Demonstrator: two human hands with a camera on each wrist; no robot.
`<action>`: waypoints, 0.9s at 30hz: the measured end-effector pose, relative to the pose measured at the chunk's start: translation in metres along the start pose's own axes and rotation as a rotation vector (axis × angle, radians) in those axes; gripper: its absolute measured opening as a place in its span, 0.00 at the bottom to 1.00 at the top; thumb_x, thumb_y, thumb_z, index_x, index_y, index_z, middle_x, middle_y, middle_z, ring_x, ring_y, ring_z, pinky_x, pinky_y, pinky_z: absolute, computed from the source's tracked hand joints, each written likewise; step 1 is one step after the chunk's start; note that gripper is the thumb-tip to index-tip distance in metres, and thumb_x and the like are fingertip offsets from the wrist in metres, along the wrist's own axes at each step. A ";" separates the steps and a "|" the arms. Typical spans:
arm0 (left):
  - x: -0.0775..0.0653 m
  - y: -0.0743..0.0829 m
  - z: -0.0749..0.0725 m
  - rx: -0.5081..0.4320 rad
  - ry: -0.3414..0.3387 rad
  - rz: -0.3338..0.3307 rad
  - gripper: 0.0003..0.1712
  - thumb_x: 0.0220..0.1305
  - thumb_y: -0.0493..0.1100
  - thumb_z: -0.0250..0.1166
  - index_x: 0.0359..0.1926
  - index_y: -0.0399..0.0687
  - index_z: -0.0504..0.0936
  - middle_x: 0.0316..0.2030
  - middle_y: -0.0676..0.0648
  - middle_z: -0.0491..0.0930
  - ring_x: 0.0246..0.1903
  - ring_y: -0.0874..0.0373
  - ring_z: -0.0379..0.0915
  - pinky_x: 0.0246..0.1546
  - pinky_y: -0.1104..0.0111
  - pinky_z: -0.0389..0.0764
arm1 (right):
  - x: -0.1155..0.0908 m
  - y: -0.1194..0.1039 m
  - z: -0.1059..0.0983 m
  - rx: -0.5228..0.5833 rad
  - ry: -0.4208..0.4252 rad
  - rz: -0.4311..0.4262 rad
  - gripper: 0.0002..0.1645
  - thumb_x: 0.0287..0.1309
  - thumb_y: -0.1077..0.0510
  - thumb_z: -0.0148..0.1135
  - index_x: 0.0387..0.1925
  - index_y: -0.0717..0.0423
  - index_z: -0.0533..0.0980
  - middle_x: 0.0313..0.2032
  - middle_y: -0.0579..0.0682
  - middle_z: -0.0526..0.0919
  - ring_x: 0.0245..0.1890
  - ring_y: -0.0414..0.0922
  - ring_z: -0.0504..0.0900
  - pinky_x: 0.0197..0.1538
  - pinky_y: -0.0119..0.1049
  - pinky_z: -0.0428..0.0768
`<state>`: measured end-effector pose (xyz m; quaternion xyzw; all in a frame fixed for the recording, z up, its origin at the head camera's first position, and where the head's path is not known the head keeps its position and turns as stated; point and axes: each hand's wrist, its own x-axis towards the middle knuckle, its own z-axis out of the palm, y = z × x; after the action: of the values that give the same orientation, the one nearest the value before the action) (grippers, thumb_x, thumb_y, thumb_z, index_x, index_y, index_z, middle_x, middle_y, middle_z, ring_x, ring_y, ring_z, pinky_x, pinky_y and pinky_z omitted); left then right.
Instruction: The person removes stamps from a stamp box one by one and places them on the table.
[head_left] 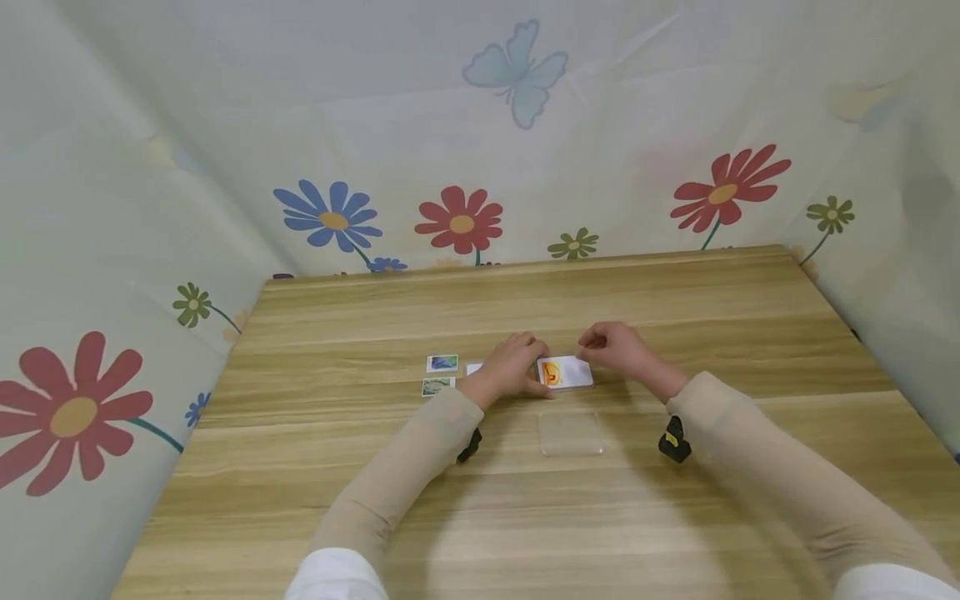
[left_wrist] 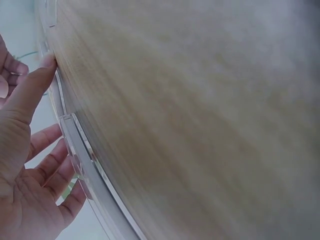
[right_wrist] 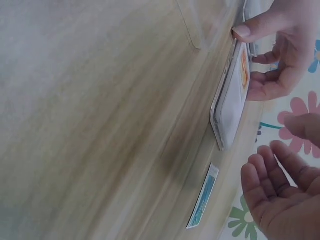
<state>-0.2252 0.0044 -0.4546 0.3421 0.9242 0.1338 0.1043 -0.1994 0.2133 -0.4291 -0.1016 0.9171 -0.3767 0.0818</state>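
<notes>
A white card (head_left: 573, 372) with an orange and yellow picture lies in a shallow clear plastic case (right_wrist: 214, 112). My left hand (head_left: 510, 367) holds the left end of this case, thumb at the near edge and fingers at the far edge. Just off the far right corner, my right hand (head_left: 618, 348) hovers with loosely bent fingers and nothing between them, as the right wrist view shows. A second flat clear case (left_wrist: 102, 180) lies under my left palm, mostly covered in the head view.
A clear plastic lid (head_left: 570, 433) lies on the wooden table (head_left: 337, 467) nearer to me. Two small picture cards (head_left: 442, 363) are at the left. Another small teal card (right_wrist: 202, 197) lies beyond the case's right end. A flower-printed curtain (head_left: 600, 150) borders the table.
</notes>
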 end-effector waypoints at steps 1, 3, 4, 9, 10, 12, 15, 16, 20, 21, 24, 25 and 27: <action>0.000 0.000 0.000 0.000 -0.002 -0.002 0.37 0.48 0.61 0.72 0.55 0.47 0.75 0.52 0.46 0.72 0.53 0.52 0.66 0.54 0.59 0.70 | 0.001 0.000 0.001 -0.004 -0.002 -0.023 0.16 0.58 0.61 0.61 0.43 0.71 0.77 0.39 0.62 0.82 0.40 0.52 0.79 0.43 0.41 0.77; -0.001 0.001 -0.001 0.004 -0.005 -0.006 0.37 0.48 0.61 0.72 0.56 0.47 0.75 0.52 0.47 0.72 0.53 0.52 0.66 0.55 0.58 0.70 | 0.002 -0.001 0.004 -0.015 -0.007 -0.061 0.15 0.57 0.62 0.62 0.42 0.71 0.78 0.38 0.62 0.82 0.39 0.52 0.79 0.44 0.42 0.77; -0.001 0.001 -0.001 0.005 -0.004 -0.007 0.37 0.48 0.61 0.72 0.56 0.48 0.75 0.52 0.47 0.72 0.54 0.52 0.66 0.55 0.58 0.70 | 0.003 -0.001 0.005 -0.023 -0.011 -0.085 0.15 0.56 0.62 0.63 0.41 0.72 0.78 0.37 0.62 0.83 0.38 0.52 0.79 0.44 0.43 0.78; -0.003 0.002 -0.002 0.022 0.001 -0.004 0.37 0.48 0.62 0.72 0.56 0.48 0.75 0.52 0.46 0.72 0.54 0.52 0.66 0.54 0.57 0.70 | 0.006 -0.003 0.011 -0.053 -0.047 -0.148 0.14 0.55 0.63 0.63 0.40 0.71 0.78 0.36 0.61 0.83 0.38 0.51 0.80 0.45 0.45 0.78; -0.003 0.002 -0.002 0.023 0.002 -0.003 0.38 0.48 0.62 0.72 0.56 0.48 0.75 0.52 0.46 0.72 0.53 0.52 0.66 0.54 0.57 0.71 | 0.006 -0.003 0.012 -0.059 -0.053 -0.155 0.14 0.54 0.63 0.64 0.39 0.71 0.78 0.36 0.61 0.83 0.38 0.51 0.79 0.45 0.45 0.78; -0.003 0.001 -0.002 0.026 0.004 -0.003 0.38 0.48 0.62 0.71 0.56 0.48 0.75 0.52 0.46 0.72 0.53 0.52 0.66 0.53 0.57 0.71 | 0.007 -0.003 0.015 -0.071 -0.061 -0.159 0.13 0.54 0.63 0.64 0.39 0.70 0.78 0.36 0.60 0.83 0.38 0.51 0.79 0.45 0.45 0.78; -0.002 0.000 -0.001 0.036 0.008 0.001 0.38 0.48 0.63 0.71 0.55 0.49 0.75 0.51 0.47 0.72 0.53 0.52 0.67 0.52 0.57 0.71 | 0.008 -0.003 0.019 -0.101 -0.061 -0.177 0.12 0.53 0.64 0.64 0.38 0.70 0.79 0.35 0.59 0.83 0.37 0.49 0.78 0.44 0.44 0.78; -0.002 0.000 0.000 0.039 0.007 0.002 0.37 0.48 0.63 0.71 0.55 0.49 0.75 0.51 0.47 0.72 0.53 0.52 0.66 0.52 0.57 0.71 | 0.009 -0.003 0.021 -0.111 -0.059 -0.182 0.12 0.52 0.64 0.64 0.37 0.69 0.79 0.34 0.59 0.83 0.36 0.49 0.78 0.43 0.44 0.77; -0.002 -0.001 0.001 0.047 0.004 0.004 0.37 0.48 0.63 0.70 0.55 0.50 0.75 0.51 0.48 0.72 0.53 0.53 0.66 0.52 0.56 0.71 | 0.012 -0.002 0.026 -0.169 -0.053 -0.246 0.12 0.49 0.64 0.66 0.35 0.70 0.79 0.32 0.58 0.82 0.34 0.48 0.77 0.42 0.43 0.77; -0.002 -0.001 0.001 0.046 0.002 0.004 0.37 0.48 0.63 0.70 0.56 0.50 0.74 0.51 0.48 0.72 0.53 0.53 0.66 0.52 0.56 0.71 | 0.013 -0.002 0.027 -0.187 -0.053 -0.262 0.12 0.48 0.64 0.66 0.35 0.70 0.79 0.32 0.58 0.82 0.33 0.48 0.77 0.41 0.43 0.77; -0.002 -0.001 0.001 0.047 0.001 0.006 0.38 0.49 0.64 0.70 0.56 0.50 0.74 0.52 0.48 0.72 0.53 0.53 0.66 0.52 0.56 0.71 | 0.014 -0.003 0.030 -0.221 -0.052 -0.276 0.13 0.45 0.64 0.68 0.35 0.69 0.79 0.31 0.57 0.81 0.33 0.47 0.76 0.41 0.43 0.77; -0.002 -0.001 0.001 0.051 0.000 0.006 0.38 0.49 0.64 0.70 0.57 0.50 0.74 0.52 0.48 0.72 0.53 0.53 0.66 0.52 0.57 0.72 | 0.014 -0.004 0.031 -0.232 -0.053 -0.274 0.14 0.45 0.64 0.68 0.34 0.69 0.79 0.31 0.57 0.80 0.33 0.47 0.76 0.41 0.43 0.76; -0.002 -0.001 0.001 0.058 0.004 0.008 0.38 0.49 0.64 0.70 0.57 0.50 0.74 0.52 0.48 0.72 0.52 0.53 0.67 0.52 0.57 0.72 | 0.014 -0.006 0.032 -0.247 -0.052 -0.280 0.14 0.43 0.64 0.69 0.34 0.69 0.78 0.31 0.57 0.79 0.32 0.47 0.75 0.40 0.43 0.76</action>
<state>-0.2239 0.0023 -0.4559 0.3486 0.9265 0.1084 0.0918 -0.2049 0.1843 -0.4481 -0.2472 0.9308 -0.2664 0.0392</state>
